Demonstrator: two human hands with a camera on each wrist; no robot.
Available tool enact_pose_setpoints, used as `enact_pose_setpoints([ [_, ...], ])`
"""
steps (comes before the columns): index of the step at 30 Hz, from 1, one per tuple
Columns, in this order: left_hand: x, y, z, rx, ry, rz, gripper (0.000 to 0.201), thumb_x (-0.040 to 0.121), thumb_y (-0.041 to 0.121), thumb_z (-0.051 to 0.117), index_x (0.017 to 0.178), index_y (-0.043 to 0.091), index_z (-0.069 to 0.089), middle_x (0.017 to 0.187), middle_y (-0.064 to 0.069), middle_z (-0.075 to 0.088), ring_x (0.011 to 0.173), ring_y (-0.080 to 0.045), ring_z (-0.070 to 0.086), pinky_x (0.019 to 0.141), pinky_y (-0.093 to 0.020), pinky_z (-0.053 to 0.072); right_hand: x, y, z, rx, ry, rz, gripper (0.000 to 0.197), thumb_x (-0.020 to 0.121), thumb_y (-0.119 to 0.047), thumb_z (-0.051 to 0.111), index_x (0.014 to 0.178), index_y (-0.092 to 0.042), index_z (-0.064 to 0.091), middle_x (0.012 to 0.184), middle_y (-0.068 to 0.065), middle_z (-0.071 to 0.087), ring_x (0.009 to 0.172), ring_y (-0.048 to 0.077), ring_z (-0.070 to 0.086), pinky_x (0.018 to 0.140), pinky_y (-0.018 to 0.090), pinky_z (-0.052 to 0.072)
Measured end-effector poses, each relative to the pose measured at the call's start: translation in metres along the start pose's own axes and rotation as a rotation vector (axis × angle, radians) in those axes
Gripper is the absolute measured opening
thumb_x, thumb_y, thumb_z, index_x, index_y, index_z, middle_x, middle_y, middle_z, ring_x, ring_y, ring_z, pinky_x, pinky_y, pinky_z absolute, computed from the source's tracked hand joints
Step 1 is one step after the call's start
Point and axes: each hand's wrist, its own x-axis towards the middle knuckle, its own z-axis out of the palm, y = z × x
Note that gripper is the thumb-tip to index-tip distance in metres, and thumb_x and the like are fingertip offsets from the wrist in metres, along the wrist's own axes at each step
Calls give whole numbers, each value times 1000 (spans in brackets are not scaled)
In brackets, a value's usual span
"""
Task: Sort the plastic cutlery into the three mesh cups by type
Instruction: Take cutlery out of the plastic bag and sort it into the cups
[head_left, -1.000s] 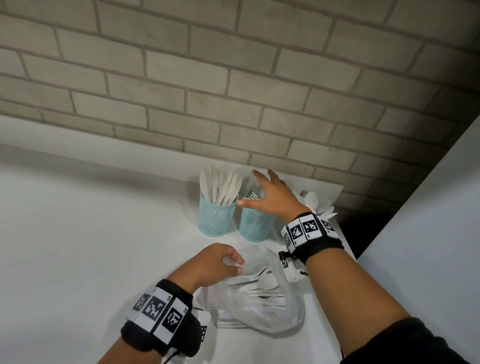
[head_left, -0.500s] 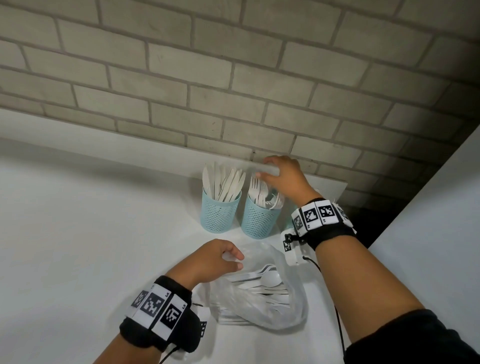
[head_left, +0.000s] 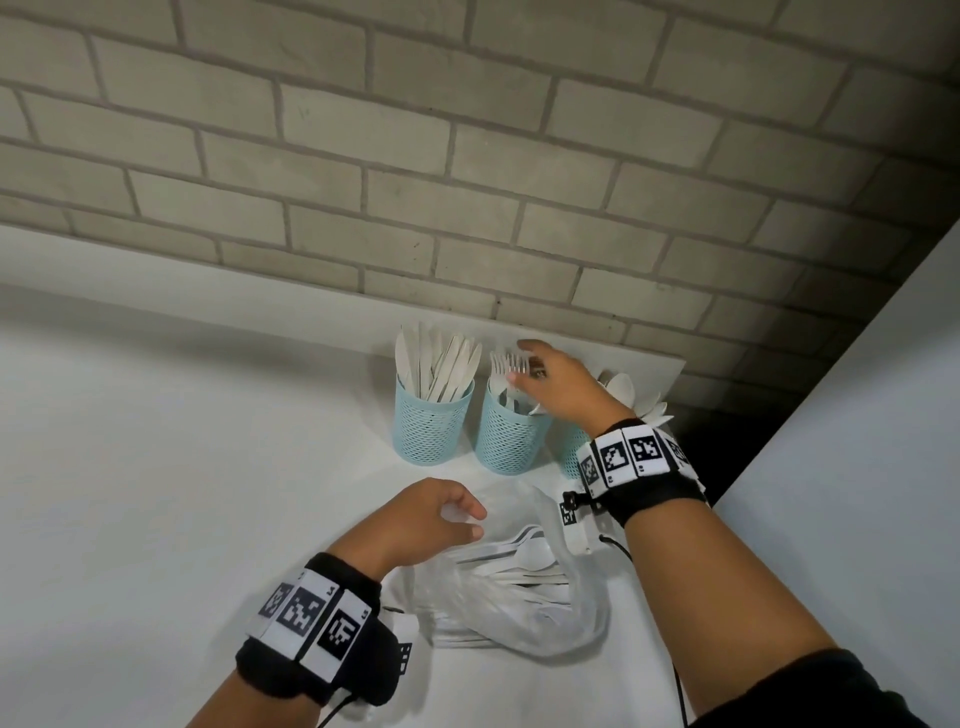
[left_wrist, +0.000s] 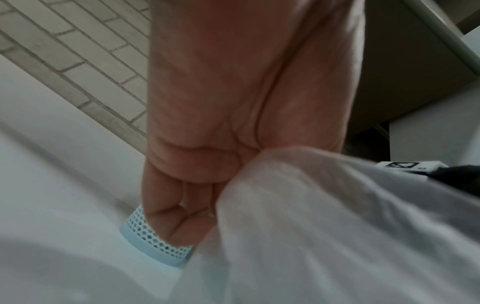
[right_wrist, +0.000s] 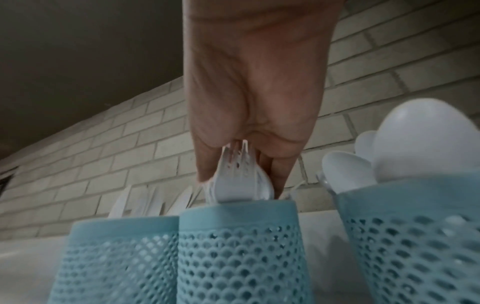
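Three light blue mesh cups stand in a row by the wall: the left cup (head_left: 434, 426) holds knives (head_left: 441, 369), the middle cup (head_left: 511, 441) holds forks (head_left: 506, 364), and the right cup (right_wrist: 415, 236) holds spoons (right_wrist: 420, 144). My right hand (head_left: 519, 364) is over the middle cup, thumb and fingers pinching the fork heads (right_wrist: 233, 170) that stick out of it. My left hand (head_left: 470, 519) grips the edge of a clear plastic bag (head_left: 519, 608) lying in front of the cups. Several pieces of white cutlery (head_left: 519, 558) lie inside the bag.
The cups stand on a white counter (head_left: 182, 493) against a grey brick wall (head_left: 467, 182). A white panel (head_left: 857, 467) rises at the right, with a dark gap (head_left: 696, 452) beside the spoon cup. My right wrist hides most of that cup in the head view.
My right hand rose toward the wall behind the cups, then came down onto the forks in the middle cup. The left hand stayed on the bag.
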Motion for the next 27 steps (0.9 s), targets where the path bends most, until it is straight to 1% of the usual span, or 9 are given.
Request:
enact_pose_setpoints([
  [4, -3, 3, -1, 83, -54, 6, 14, 82, 24, 71, 94, 29, 67, 115, 10, 56, 111, -6, 50, 91, -18, 33, -20, -10, -12, 143, 210, 8, 53, 89, -31, 61, 138, -20, 42, 138, 7, 49, 125, 23, 48, 98, 31, 40],
  [9, -3, 9, 6, 269, -117, -31, 30, 79, 23, 73, 107, 28, 65, 121, 9, 53, 103, -8, 48, 89, -18, 36, -71, -22, -20, 105, -117, -82, 16, 83, -25, 68, 97, -19, 72, 97, -10, 67, 93, 4, 60, 91, 26, 42],
  [13, -3, 12, 8, 360, -96, -47, 44, 80, 20, 73, 121, 22, 58, 128, 4, 53, 111, -13, 51, 87, -18, 38, -95, -21, -16, -15, 82, -184, 13, 82, -23, 70, 93, -19, 73, 104, -11, 65, 97, 0, 53, 93, 21, 36],
  [15, -4, 13, 8, 372, -86, -52, 49, 80, 18, 72, 126, 21, 55, 129, 3, 53, 111, -14, 52, 85, -16, 36, -104, -19, -16, -14, 187, -227, 8, 83, -21, 69, 90, -20, 73, 97, -14, 64, 90, -5, 51, 84, 15, 35],
  [18, -5, 15, 10, 404, -50, -64, 55, 79, 21, 74, 129, 21, 52, 134, 0, 47, 121, -18, 47, 94, -22, 37, -119, -11, -15, 24, 63, -114, 4, 82, -23, 70, 78, -24, 70, 77, -19, 61, 75, -8, 53, 70, 14, 36],
  [20, -6, 19, 12, 516, 33, -79, 60, 76, 29, 76, 131, 24, 50, 136, -3, 39, 129, -24, 34, 103, -33, 35, -128, -4, -8, -39, -117, -30, 6, 79, -27, 73, 83, -23, 74, 80, -20, 59, 78, -6, 52, 74, 15, 37],
  [22, -8, 26, 15, 637, 135, -67, 62, 74, 35, 76, 130, 28, 50, 136, -3, 33, 130, -26, 24, 103, -37, 29, -133, 3, 2, -114, -245, 62, 17, 77, -32, 74, 93, -24, 76, 102, -13, 59, 100, 4, 49, 86, 21, 33],
  [24, -9, 32, 21, 699, 208, -7, 59, 75, 37, 75, 128, 30, 52, 134, -1, 32, 128, -25, 23, 102, -35, 26, -136, 9, 12, -162, -286, 154, 25, 78, -33, 73, 102, -26, 74, 123, -1, 55, 121, 15, 42, 90, 23, 30],
  [27, -8, 39, 29, 698, 200, 120, 47, 79, 32, 73, 123, 26, 58, 127, -2, 41, 121, -24, 33, 98, -32, 31, -135, 17, 21, -211, -320, 193, 41, 79, -27, 72, 119, -23, 65, 121, -3, 56, 119, 16, 50, 88, 22, 36],
])
